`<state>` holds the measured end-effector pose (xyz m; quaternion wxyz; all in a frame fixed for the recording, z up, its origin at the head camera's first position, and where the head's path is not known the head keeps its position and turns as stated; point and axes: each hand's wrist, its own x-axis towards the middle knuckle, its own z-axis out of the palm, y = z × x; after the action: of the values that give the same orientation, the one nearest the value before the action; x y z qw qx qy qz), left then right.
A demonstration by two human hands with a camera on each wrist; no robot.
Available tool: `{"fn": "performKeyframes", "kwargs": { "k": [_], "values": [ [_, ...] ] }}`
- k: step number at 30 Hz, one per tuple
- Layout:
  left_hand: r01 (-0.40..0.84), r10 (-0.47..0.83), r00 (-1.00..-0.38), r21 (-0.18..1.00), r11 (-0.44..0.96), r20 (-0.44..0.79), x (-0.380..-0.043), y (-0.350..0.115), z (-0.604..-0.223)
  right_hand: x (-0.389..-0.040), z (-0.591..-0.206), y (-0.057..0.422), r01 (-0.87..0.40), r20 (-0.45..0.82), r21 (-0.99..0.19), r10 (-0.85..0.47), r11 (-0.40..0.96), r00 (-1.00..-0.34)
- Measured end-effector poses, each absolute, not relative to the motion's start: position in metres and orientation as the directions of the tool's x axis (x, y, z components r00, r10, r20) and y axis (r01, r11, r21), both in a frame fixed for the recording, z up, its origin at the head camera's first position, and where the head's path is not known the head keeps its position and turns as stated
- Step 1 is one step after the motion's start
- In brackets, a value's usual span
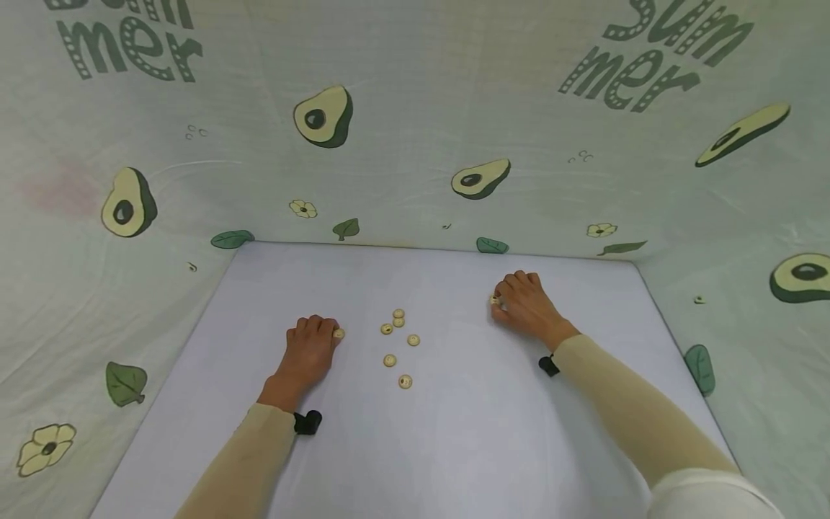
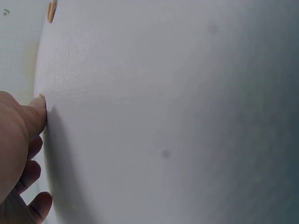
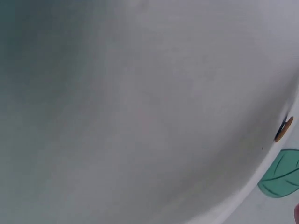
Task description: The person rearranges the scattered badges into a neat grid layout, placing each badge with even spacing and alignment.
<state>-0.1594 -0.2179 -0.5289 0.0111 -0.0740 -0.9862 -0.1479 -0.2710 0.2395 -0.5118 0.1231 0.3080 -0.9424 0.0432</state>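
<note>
My left hand [image 1: 311, 353], palm down on the left of the white table, pinches a small pale round wooden disc [image 1: 339, 333] at its thumb side. In the left wrist view the thumb [image 2: 35, 114] reaches that disc's thin edge, with the other fingers curled below. Farther right, my right hand [image 1: 524, 306] holds another wooden disc [image 1: 495, 299] with dark marks between thumb and forefinger. The right wrist view shows a disc [image 3: 284, 129] edge-on near the table's far edge; most of that hand is out of that view.
Several more wooden discs lie between the hands, among them a front one [image 1: 405, 381] and a touching pair [image 1: 398, 318] at the back. A pale cloth [image 1: 402, 144] printed with avocados and leaves walls the table [image 1: 467, 447] at the back and sides.
</note>
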Motion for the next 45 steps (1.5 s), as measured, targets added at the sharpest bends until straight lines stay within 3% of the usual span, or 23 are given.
{"fn": "performKeyframes", "kwargs": {
  "k": [6,14,34,45],
  "values": [
    [0.15,0.144,-0.989,0.288,0.946,0.043,-0.157,-0.216,-0.526,-0.279,-0.514,0.218,-0.615,0.283,-0.012,-0.587,0.788,-0.758],
    [0.141,0.138,-0.99,0.297,0.944,0.033,-0.158,-0.217,-0.527,-0.287,-0.515,0.198,-0.6,0.205,-0.016,-0.584,0.8,-0.785],
    [0.131,0.128,-0.991,0.291,0.948,0.03,-0.159,-0.217,-0.532,-0.288,-0.516,0.192,-0.56,0.088,-0.026,-0.556,0.828,-0.826],
    [0.124,0.121,-0.992,0.294,0.948,0.028,-0.158,-0.217,-0.53,-0.287,-0.516,0.19,-0.586,0.115,-0.004,-0.582,0.81,-0.805]
  ]
}}
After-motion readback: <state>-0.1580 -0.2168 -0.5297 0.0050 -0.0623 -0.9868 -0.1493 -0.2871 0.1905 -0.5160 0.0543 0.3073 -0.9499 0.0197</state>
